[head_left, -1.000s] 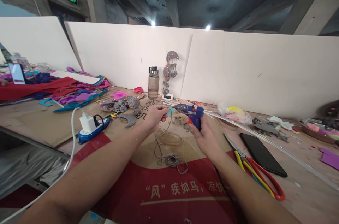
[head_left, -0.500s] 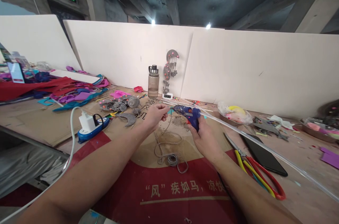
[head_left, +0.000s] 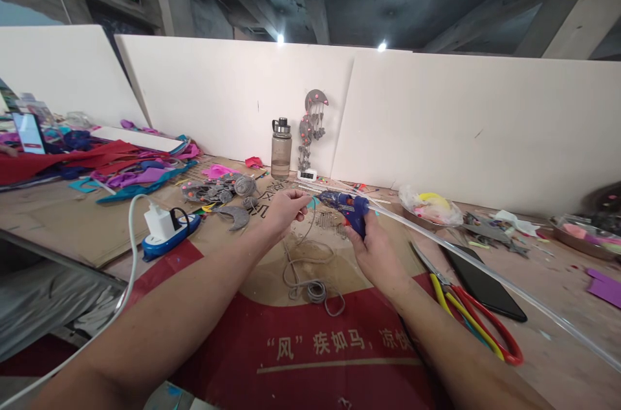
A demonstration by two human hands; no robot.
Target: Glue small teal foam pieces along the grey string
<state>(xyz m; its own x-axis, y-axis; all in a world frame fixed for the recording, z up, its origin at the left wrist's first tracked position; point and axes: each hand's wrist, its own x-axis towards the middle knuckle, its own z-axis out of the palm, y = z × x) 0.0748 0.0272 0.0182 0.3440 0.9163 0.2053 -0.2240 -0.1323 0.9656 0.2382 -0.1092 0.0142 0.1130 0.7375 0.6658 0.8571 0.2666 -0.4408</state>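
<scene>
My right hand (head_left: 381, 255) is wrapped around the handle of a blue glue gun (head_left: 350, 208), whose nozzle points left. A long clear glue stick (head_left: 451, 245) runs out of its back toward the lower right. Just left of the nozzle, my left hand (head_left: 290, 208) is closed in a pinch on the end of a grey cord (head_left: 317, 293). The cord hangs from the fingertips and lies in loose loops and a small coil on the cardboard. Whether the nozzle touches the cord, I cannot tell.
Scissors (head_left: 468, 316) and a black phone (head_left: 480, 284) lie right of my right arm. A water bottle (head_left: 281, 150) stands at the back by the white board. A blue power strip (head_left: 169, 238) with a white cable and felt pieces (head_left: 213, 190) are on the left.
The glue gun has shifted very slightly to the right. Part of another person's hand now shows at the far left edge. My left hand and the cord look the same.
</scene>
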